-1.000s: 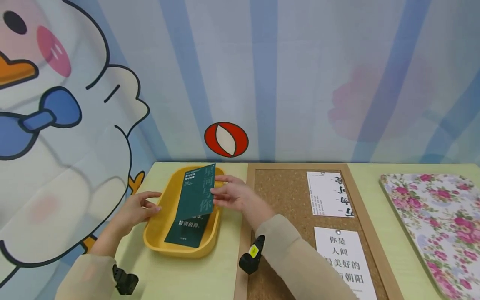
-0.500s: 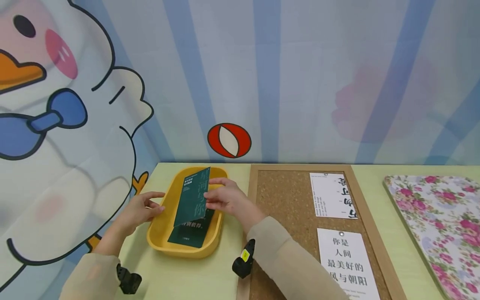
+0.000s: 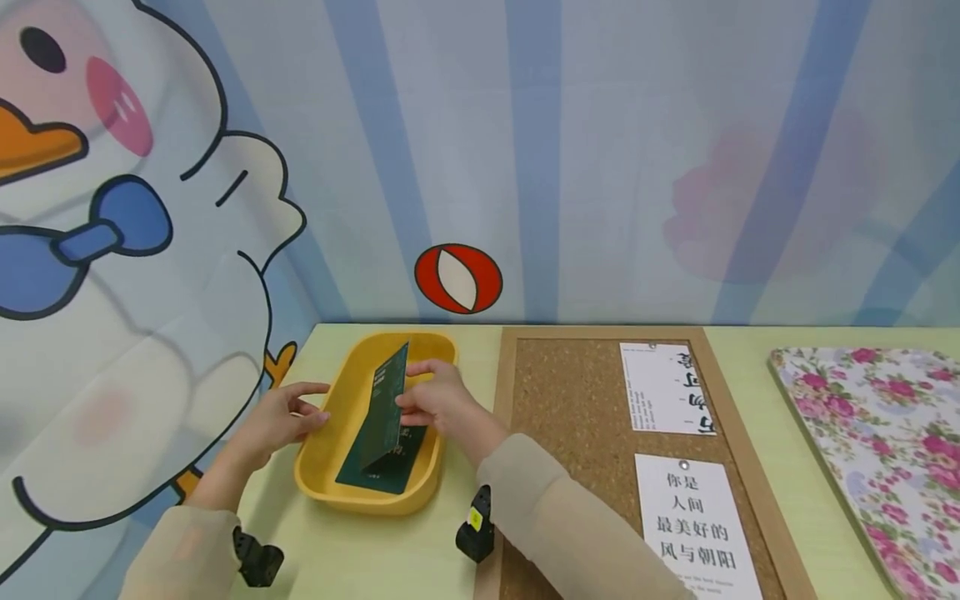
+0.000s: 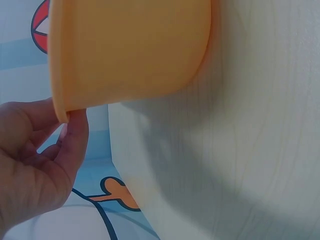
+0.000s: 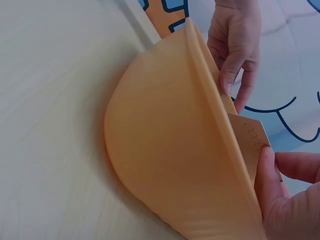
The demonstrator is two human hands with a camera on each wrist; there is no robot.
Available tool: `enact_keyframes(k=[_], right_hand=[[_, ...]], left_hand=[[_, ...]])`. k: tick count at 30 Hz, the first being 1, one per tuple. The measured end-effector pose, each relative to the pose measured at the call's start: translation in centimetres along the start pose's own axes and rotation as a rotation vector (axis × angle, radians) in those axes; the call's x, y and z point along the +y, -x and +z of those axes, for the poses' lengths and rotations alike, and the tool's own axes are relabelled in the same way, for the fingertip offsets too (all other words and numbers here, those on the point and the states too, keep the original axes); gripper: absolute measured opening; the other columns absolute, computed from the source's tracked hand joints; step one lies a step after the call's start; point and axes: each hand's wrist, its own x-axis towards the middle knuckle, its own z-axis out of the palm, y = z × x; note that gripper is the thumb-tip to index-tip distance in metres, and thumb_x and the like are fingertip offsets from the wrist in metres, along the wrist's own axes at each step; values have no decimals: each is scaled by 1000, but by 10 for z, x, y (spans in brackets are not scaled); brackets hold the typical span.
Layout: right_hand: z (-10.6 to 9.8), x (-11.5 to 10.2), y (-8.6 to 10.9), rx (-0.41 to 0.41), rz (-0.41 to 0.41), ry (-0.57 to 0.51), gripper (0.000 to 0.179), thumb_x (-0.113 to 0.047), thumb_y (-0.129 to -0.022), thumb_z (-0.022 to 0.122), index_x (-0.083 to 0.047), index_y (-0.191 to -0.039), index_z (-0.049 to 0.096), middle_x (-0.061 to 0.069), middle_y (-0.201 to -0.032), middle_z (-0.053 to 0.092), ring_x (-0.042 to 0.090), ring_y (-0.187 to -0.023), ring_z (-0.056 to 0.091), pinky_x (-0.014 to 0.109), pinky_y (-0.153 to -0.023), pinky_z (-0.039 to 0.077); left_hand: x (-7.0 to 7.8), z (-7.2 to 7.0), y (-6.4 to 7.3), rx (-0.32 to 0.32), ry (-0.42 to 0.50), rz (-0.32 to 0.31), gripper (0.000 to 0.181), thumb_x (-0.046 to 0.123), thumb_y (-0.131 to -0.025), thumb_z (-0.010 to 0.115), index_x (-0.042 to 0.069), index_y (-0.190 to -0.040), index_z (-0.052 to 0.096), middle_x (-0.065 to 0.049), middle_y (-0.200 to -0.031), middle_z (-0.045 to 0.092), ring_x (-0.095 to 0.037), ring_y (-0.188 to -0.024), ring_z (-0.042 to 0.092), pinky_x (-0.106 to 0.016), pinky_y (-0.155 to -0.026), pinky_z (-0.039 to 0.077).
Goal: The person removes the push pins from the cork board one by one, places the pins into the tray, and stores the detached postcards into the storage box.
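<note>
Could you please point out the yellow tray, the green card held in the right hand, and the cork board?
Yellow tray (image 3: 333,442): head view, bare inside, left of the cards.
Held card (image 3: 384,408): head view, middle of its face.
Cork board (image 3: 570,400): head view, bare cork.

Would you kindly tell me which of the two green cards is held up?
The upper card, pinched by the right hand; the lower card lies unheld in the yellow tray.

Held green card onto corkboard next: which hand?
Probably the right hand: it pinches the dark green rectangular card and is nearer the wood-framed brown corkboard; the left hand grips the yellow rounded tray.
</note>
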Motion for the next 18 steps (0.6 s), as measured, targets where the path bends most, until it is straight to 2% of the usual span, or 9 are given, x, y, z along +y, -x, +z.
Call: enact_keyframes(k=[9, 14, 18], right_hand=[[10, 4, 4, 14, -45, 121, 47, 11, -79, 66, -5, -120, 50, 12, -85, 56, 15, -45, 55, 23, -50, 51], [11, 5, 5, -10, -69, 182, 52, 14, -77, 66, -4, -123, 49, 11, -87, 56, 19, -50, 60, 30, -58, 55], [8, 4, 6, -57, -61, 188, 53, 16, -76, 65, -2, -123, 48, 13, -88, 58, 22, -57, 63, 34, -63, 55]], left_hand=[[0, -1, 0, 0, 1, 2, 49, 2, -90, 59, -11, -134, 40, -11, -87, 57, -16, -71, 55, -24, -64, 51], [2, -1, 1, 2, -8, 3, 49, 2, -90, 59, -11, -133, 40, -12, -87, 57, -16, -71, 55, -24, -64, 51], [3, -2, 1, -6, -6, 14, 50, 2, -90, 59, -11, -134, 39, -12, -87, 58, -16, -71, 55, -25, -64, 51]])
